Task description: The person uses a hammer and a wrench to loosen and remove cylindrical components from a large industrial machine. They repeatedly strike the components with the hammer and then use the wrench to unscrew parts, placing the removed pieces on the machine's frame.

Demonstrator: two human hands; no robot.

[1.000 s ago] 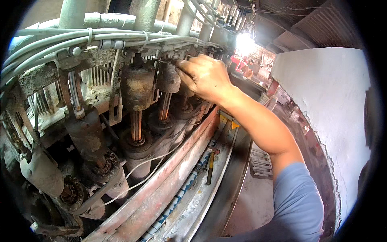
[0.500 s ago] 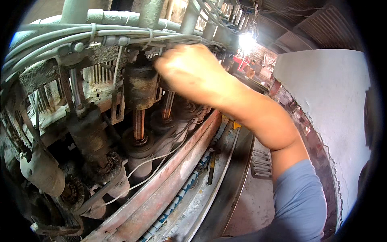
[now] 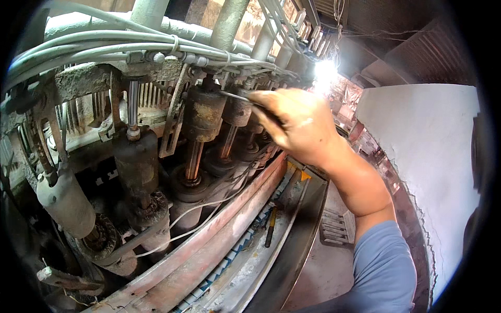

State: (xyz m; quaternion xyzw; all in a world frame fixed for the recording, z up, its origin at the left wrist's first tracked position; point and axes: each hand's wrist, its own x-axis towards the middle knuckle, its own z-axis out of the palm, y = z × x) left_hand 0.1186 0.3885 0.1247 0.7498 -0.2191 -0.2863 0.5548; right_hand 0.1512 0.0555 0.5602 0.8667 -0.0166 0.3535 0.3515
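Observation:
My right hand [image 3: 292,117] is closed around a thin, shiny metal tool [image 3: 235,96], whose exact kind I cannot make out. Most of it is hidden in my fingers. Its exposed end points left at the top of a grimy dark cylinder [image 3: 202,116]; whether it touches is unclear. From that cylinder a coppery rod [image 3: 193,160] runs down into a round dark fitting. My right arm reaches in from the lower right, in a blue-grey sleeve [image 3: 385,261]. No part of my left hand shows.
Pale hoses [image 3: 104,49] cross above the cylinders. A reddish curved rail [image 3: 209,232] borders the machine, with a blue-and-white toothed strip [image 3: 224,265] alongside. A yellow-and-black handled tool [image 3: 270,228] lies in the metal channel. A bright lamp [image 3: 324,70] and white wall [image 3: 417,146] stand at right.
My right hand has drawn back rightward and down from the cylinder top, and the thin metal tool now shows in it. The machine sits farther right in the picture.

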